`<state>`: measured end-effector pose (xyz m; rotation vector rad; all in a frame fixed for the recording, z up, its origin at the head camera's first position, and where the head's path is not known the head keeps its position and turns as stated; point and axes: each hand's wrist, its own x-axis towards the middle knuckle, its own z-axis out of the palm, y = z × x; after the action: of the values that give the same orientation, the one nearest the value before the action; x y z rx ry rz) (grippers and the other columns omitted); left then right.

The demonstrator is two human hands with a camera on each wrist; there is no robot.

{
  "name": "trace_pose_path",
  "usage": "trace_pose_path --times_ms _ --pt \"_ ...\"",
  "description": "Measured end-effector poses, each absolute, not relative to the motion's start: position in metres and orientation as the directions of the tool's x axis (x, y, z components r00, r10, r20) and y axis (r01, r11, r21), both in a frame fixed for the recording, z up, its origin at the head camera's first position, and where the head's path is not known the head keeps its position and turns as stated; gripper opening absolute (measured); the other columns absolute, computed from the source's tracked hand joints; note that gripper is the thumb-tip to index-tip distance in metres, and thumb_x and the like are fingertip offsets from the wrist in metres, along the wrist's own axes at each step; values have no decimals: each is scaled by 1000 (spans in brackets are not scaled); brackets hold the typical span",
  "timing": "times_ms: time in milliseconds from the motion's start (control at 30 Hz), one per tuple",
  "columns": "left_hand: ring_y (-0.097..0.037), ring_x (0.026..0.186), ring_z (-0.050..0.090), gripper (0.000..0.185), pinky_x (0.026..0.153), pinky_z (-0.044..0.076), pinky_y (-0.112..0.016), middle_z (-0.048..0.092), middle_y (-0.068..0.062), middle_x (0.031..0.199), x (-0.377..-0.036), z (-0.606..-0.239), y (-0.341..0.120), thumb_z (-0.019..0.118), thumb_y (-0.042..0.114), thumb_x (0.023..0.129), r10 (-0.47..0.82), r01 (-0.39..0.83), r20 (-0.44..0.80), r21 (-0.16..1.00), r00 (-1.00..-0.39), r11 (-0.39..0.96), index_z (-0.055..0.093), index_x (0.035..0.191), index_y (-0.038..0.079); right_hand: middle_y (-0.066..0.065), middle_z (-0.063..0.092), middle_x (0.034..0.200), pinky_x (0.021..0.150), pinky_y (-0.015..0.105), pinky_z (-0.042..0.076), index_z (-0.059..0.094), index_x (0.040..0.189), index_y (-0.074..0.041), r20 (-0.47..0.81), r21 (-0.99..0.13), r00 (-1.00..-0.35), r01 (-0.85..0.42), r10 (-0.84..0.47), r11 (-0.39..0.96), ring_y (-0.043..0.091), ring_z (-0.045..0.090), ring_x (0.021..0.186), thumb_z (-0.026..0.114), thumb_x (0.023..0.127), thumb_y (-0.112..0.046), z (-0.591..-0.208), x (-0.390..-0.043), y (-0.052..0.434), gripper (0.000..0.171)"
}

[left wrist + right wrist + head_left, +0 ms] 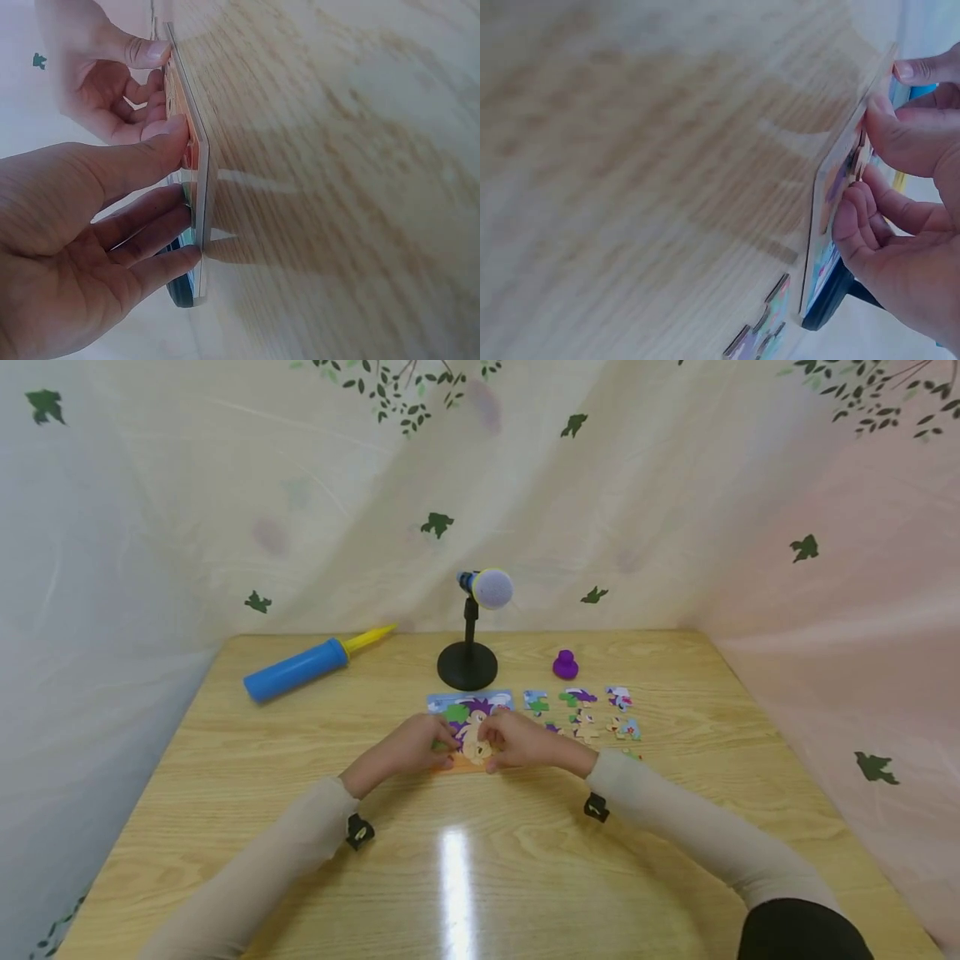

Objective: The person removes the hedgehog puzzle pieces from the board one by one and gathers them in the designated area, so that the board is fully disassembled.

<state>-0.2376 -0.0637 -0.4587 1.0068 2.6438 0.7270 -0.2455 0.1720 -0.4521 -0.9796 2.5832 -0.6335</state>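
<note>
A jigsaw puzzle board [471, 767] with a purple-haired cartoon figure lies flat at the middle of the table. My left hand [422, 745] is at its left side; in the left wrist view the thumb and fingertips of the left hand [112, 206] rest on the board's surface and edge. From the right, my right hand [521, 739] reaches over the board. In the right wrist view, the thumb and fingers of the right hand [904, 202] pinch a small puzzle piece [859, 163], tilted up at the board's surface. The fingers partly hide the picture.
Loose puzzle pieces [583, 717] lie in rows right of the board, partly under the right forearm. Behind stand a toy microphone on a black stand [468, 666] and a small purple knobbed object [566, 665]. A blue and yellow hand pump [300, 670] lies at the back left.
</note>
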Motion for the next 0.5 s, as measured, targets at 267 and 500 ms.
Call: trace_pose_path --times_ms 267,500 --pt "-32 113 67 21 102 53 -47 73 -16 117 -237 -459 -62 80 12 89 671 550 -45 534 -740 642 79 108 3 7 61 93 74 25 47 62 102 -1 -149 -529 -703 -538 -696 657 15 52 83 83 83 -5 -454 -242 166 28" --pt "-32 113 67 19 102 53 -46 74 -16 117 -237 -458 -63 80 11 88 670 558 -29 526 -742 642 80 106 4 7 65 97 73 25 48 64 109 -3 -136 -531 -723 -524 -677 666 14 53 82 83 86 -12 -452 -238 168 31"
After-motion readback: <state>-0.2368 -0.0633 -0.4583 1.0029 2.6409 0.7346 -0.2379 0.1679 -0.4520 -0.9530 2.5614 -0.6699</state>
